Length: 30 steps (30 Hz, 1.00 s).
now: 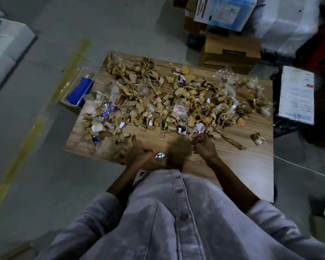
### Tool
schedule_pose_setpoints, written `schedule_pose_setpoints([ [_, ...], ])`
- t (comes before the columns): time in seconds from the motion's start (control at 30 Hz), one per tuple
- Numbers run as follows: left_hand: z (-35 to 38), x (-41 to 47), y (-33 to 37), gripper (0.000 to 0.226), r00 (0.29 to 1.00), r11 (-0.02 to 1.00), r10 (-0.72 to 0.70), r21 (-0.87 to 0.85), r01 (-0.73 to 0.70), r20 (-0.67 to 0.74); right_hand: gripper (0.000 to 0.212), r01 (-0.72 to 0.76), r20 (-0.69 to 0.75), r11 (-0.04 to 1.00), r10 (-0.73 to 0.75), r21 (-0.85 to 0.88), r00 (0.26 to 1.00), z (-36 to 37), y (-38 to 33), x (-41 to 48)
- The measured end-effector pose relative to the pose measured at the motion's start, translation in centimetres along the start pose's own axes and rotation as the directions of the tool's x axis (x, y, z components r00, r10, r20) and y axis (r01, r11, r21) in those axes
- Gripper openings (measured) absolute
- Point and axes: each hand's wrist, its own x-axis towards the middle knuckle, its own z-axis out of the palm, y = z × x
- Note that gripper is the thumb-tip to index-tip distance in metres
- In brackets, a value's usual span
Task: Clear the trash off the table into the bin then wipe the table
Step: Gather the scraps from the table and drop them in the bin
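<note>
1. We're early in this job: the table (233,166) is buried under the trash (158,98), with torn cardboard, crumpled clear plastic and sweet wrappers spread from the far edge almost to the near one.
2. Only the near strip of wood is bare, and stragglers sit on it too: a silver wrapper (159,155) between the hands and a crumpled lump (258,138) off to the right, apart from the heap.
3. The left hand (137,152) hovers at the near-left edge, thumb up. It's blurred, so I cannot tell whether the fingers grip anything.
4. The right hand (204,147) has its fingers curled in, right at the fringe of the heap. Whether they pinch a scrap, I cannot tell.
5. A clear container (85,71) stands on the floor against the table's left side with something blue (78,91) inside. That's my guess for the bin.
6. So clearing has barely begun, by the look of it. Nearly all the trash is left to move, and wiping hasn't started. No cloth is clearly in sight.
</note>
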Motion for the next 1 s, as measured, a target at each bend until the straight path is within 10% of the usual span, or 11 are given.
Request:
schedule_pose_setpoints([
  [0.27,-0.4,-4.9,3.3,0.082,0.972,0.958,0.236,0.174,-0.229,-0.020,0.014,0.016,0.112,0.997,-0.007,-0.077,0.994,1.6,2.0,-0.8],
  [0.5,1.1,-4.2,3.4,0.034,0.871,0.871,0.491,-0.018,-0.491,0.015,0.012,0.050,0.110,0.980,-0.029,-0.194,0.994,1.8,3.8,-1.1],
  [0.83,-2.2,-4.1,3.1,0.019,0.963,0.829,0.266,-0.519,-0.207,0.042,0.065,0.482,0.504,0.686,-0.191,-0.546,0.842,9.5,1.1,-2.3],
  [1.0,-2.6,-3.6,2.1,0.025,0.959,0.859,0.261,-0.480,-0.179,0.108,0.061,0.574,0.565,0.497,-0.188,-0.651,0.804,11.3,1.3,-2.0],
])
